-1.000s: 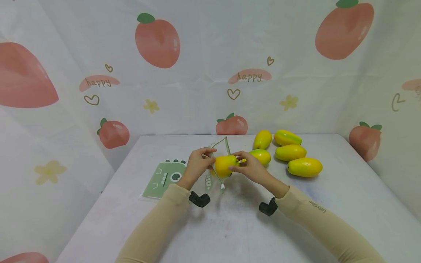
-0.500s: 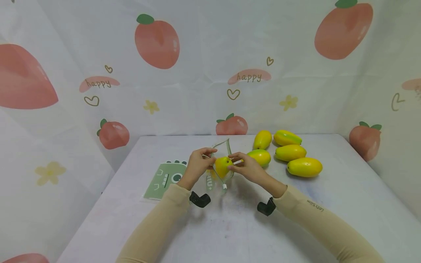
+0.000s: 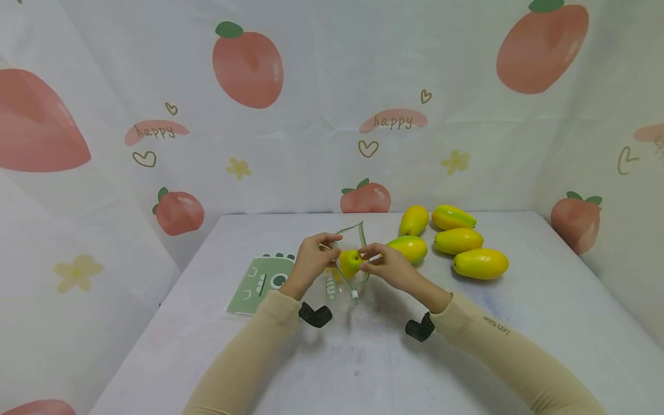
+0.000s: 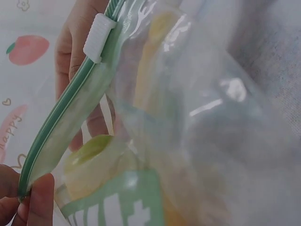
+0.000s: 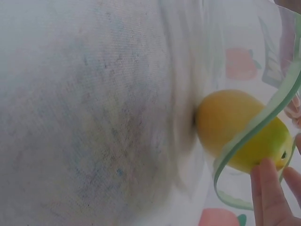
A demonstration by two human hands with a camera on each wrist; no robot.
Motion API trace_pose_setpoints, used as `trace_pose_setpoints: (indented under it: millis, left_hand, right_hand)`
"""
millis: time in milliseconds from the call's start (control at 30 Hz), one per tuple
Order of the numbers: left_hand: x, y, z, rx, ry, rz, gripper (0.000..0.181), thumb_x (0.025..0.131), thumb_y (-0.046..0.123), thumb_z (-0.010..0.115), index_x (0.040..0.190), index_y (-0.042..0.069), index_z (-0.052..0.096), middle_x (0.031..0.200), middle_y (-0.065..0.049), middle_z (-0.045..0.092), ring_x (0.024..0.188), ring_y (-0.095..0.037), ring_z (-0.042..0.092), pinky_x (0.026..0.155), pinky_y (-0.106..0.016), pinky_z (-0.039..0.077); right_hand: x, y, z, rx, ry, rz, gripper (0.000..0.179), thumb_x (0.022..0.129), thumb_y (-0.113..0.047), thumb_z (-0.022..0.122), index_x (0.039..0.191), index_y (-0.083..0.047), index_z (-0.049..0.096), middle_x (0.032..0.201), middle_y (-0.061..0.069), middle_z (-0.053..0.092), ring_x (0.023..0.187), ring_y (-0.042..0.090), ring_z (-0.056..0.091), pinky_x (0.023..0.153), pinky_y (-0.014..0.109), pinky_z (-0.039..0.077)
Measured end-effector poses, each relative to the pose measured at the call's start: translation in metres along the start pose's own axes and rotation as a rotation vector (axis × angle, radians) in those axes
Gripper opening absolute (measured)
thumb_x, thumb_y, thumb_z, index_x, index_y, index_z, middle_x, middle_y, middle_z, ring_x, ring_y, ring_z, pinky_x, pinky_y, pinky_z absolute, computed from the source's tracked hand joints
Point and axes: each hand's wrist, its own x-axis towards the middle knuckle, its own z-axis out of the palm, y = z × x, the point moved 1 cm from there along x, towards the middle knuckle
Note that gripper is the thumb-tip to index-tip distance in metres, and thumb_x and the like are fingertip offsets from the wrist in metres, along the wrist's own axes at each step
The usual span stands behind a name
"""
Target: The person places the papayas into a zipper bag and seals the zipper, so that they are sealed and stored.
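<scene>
A clear zip bag [image 4: 221, 136] with a green zip strip and a white slider [image 4: 99, 38] stands with its mouth spread. My left hand [image 3: 313, 258] pinches the left edge of the mouth between thumb and fingers. Mostly inside the bag is a yellow papaya [image 5: 230, 123], its green stem end pointing out toward the opening. The fingertips and thumb of my right hand [image 3: 392, 266] hold that stem end, just at the mouth. In the left wrist view the papaya shows blurred through the plastic, partly covered by a green print.
Several more papayas lie right of the hands, one [image 3: 410, 249] just behind the right hand and another [image 3: 480, 264] further right. A flat green bag with a monster face [image 3: 254, 288] lies left on the white table [image 3: 363, 369]. A printed cloth [image 3: 311, 144] hangs behind.
The papaya has gone deeper into the bag and turned its stem end toward the head camera. My right hand has moved slightly left with it; my left hand stays at the edge.
</scene>
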Motion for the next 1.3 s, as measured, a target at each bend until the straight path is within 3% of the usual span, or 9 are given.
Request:
trace_pose_setpoints:
  millis: [600,733,1300]
  left_hand:
    - [-0.001,0.0,0.0,0.002,0.007,-0.004,0.026,0.087,0.002,0.066,0.113,0.005,0.071,0.09,-0.009,0.056,0.068,-0.015,0.058,0.065,-0.03,0.061]
    - [-0.001,0.0,0.0,-0.006,0.004,-0.006,0.026,0.087,0.002,0.066,0.112,0.005,0.071,0.089,-0.008,0.056,0.068,-0.015,0.058,0.065,-0.029,0.061]
    - [-0.002,0.0,-0.001,-0.029,0.002,-0.003,0.026,0.086,0.0,0.065,0.111,0.004,0.07,0.088,-0.007,0.054,0.068,-0.014,0.057,0.064,-0.028,0.06]
  right_hand:
    - [-0.003,-0.004,-0.004,0.029,-0.013,-0.031,0.041,0.091,-0.022,0.067,0.129,-0.008,0.058,0.122,0.015,0.062,0.11,0.033,0.062,0.09,0.042,0.056]
    - [-0.005,-0.007,-0.008,0.045,-0.009,-0.07,0.04,0.091,-0.019,0.067,0.129,-0.007,0.058,0.122,0.018,0.061,0.11,0.035,0.063,0.09,0.043,0.056]
    - [-0.013,-0.021,-0.05,0.016,0.054,-0.163,0.042,0.092,-0.02,0.065,0.131,-0.007,0.055,0.126,0.018,0.06,0.116,0.033,0.061,0.092,0.041,0.055]
